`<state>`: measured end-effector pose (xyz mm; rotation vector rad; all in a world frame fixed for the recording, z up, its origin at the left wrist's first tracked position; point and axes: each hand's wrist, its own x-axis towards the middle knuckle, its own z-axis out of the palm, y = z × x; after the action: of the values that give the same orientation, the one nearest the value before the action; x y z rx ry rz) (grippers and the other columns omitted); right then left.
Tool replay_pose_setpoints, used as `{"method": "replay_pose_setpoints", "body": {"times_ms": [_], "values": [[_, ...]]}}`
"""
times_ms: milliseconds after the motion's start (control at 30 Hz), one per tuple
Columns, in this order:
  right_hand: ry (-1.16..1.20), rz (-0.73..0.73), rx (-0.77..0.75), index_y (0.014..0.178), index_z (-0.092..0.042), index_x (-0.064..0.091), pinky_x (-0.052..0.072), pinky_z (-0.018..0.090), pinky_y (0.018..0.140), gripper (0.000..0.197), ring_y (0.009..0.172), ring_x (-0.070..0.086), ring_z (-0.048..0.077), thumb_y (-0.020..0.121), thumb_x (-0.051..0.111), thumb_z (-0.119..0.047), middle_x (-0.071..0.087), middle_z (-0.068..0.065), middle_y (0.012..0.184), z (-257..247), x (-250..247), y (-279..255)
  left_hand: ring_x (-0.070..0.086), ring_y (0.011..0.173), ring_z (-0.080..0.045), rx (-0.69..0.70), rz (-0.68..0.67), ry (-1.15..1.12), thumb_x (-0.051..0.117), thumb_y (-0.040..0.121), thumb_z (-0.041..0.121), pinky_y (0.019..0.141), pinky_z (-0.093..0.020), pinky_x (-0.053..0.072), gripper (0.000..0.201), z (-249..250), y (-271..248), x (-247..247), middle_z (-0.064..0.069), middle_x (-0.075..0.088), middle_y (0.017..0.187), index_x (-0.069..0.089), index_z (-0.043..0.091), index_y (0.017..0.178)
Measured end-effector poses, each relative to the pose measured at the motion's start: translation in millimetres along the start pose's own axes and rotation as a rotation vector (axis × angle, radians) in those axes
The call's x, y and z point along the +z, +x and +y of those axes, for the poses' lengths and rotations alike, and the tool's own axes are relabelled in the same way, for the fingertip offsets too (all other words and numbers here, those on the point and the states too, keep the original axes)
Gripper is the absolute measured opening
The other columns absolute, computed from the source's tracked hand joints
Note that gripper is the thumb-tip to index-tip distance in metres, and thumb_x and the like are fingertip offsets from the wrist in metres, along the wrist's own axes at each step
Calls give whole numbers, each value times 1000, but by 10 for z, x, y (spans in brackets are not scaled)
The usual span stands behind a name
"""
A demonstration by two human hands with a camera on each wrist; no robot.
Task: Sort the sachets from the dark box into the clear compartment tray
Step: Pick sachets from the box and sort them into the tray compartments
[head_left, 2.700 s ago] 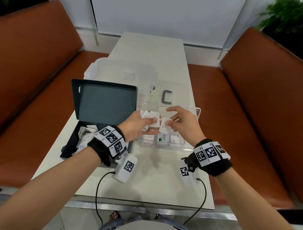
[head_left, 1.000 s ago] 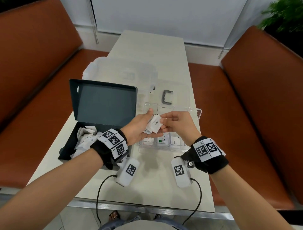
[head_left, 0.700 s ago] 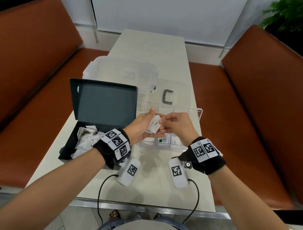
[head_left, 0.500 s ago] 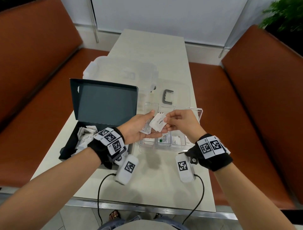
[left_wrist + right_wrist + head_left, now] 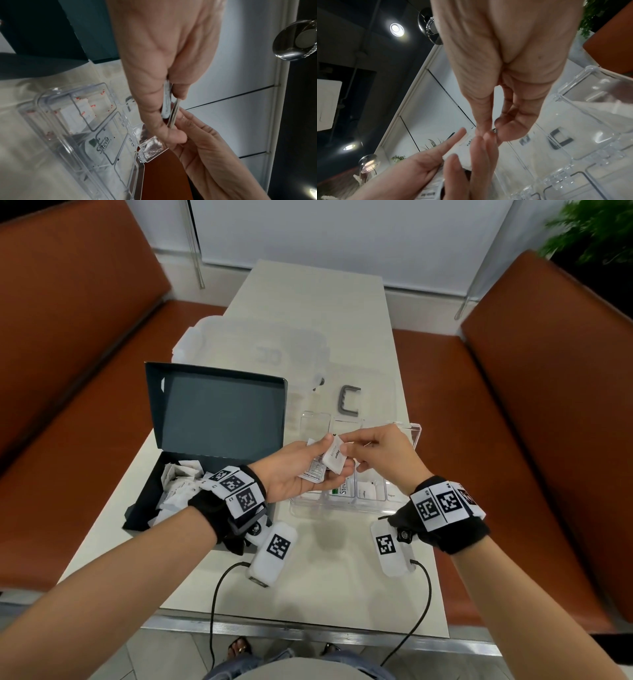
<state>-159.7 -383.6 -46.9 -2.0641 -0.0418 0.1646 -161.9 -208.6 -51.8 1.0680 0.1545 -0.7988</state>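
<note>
My left hand [image 5: 294, 470] held a small stack of sachets above the tray [image 5: 416, 434], and my right hand [image 5: 383, 455] pinched the top sachet [image 5: 334, 455] by its corner. I judged it best to peel that one free, read its label, then drop it in the matching compartment; more sachets waited in the box [image 5: 147, 501] left of the tray.

Glossy clear plastic tray [image 5: 412, 433], matt dark cardboard box [image 5: 222, 412], paper sachets [image 5: 334, 455].

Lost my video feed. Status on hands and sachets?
Left hand holds a few sachets. Right hand pinches the top corner of one sachet over the tray. More wait in the box. Nothing in the way.
</note>
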Motion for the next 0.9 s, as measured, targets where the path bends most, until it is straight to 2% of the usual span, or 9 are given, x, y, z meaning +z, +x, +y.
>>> {"method": "replay_pose_setpoints", "body": {"times_ms": [133, 233, 333, 400, 467, 533, 667, 800, 900], "values": [[27, -31, 10, 97, -14, 73, 49, 16, 58, 11, 65, 60, 2, 87, 69, -17, 70, -5, 79, 14, -42, -1, 70, 80, -21, -15, -3, -17, 42, 102, 34, 68, -30, 60, 42, 4, 1, 42, -18, 69, 94, 57, -3, 117], [30, -21, -2, 92, -14, 71, 41, 7, 52, 6, 53, 52, -7, 86, 69, -14, 66, -4, 73, 18, -140, 39, 71, 87, -23, -11, 24, 33, 38, 103, 37, 74, -33, 60, 46, 1, 18, 53, -20, 70, 101, 59, -3, 114], [-100, 139, 2, 96, -11, 73, 45, 8, 65, 14, 65, 59, -4, 83, 73, -17, 70, 0, 80, 91, -339, 148, 71, 86, -22, 5, 108, 109, 38, 103, 37, 74, -33, 60, 46, 3, 46, 41, -18, 70, 102, 61, -3, 109], [-293, 167, 20, 96, -14, 74, 46, 9, 73, 13, 77, 61, 4, 84, 73, -18, 72, 2, 88, 185, -436, 202, 70, 88, -22, 28, 154, 147, 37, 104, 36, 77, -33, 59, 47, 14, 60, 20, -15, 69, 102, 60, -3, 114], [-460, 82, 67, 97, -18, 74, 50, 24, 87, 12, 89, 62, 13, 86, 69, -17, 70, 1, 93, 300, -430, 232, 68, 92, -23, 43, 176, 157, 38, 104, 36, 82, -35, 57, 47, 24, 67, 2, -15, 68, 104, 60, -3, 118], [-612, -10, 135, 97, -24, 73, 42, 42, 98, 13, 100, 60, 21, 86, 68, -20, 68, -2, 99, 405, -347, 245, 68, 94, -24, 48, 184, 164, 38, 104, 36, 85, -37, 56, 47, 25, 66, -6, -15, 68, 104, 61, -3, 117], [-800, -76, 208, 97, -33, 72, 28, 44, 96, 13, 102, 57, 20, 86, 67, -28, 70, -9, 101, 536, -161, 244, 68, 94, -24, 52, 188, 181, 38, 104, 37, 85, -37, 56, 47, 5, 67, -12, -16, 68, 108, 61, -3, 116], [-895, -75, 200, 94, -35, 72, 25, 45, 95, 13, 97, 56, 17, 86, 65, -28, 70, -13, 96, 623, -8, 228, 68, 94, -24, 51, 184, 173, 39, 103, 37, 82, -35, 57, 48, 2, 66, -26, -17, 68, 108, 60, -4, 117], [-1080, -73, 152, 100, -37, 70, 25, 45, 92, 22, 105, 48, 20, 91, 55, -24, 68, -8, 98, 683, 91, 190, 69, 92, -23, 44, 182, 162, 38, 104, 36, 76, -32, 60, 48, 12, 56, -36, -17, 68, 108, 60, -5, 117]]}}
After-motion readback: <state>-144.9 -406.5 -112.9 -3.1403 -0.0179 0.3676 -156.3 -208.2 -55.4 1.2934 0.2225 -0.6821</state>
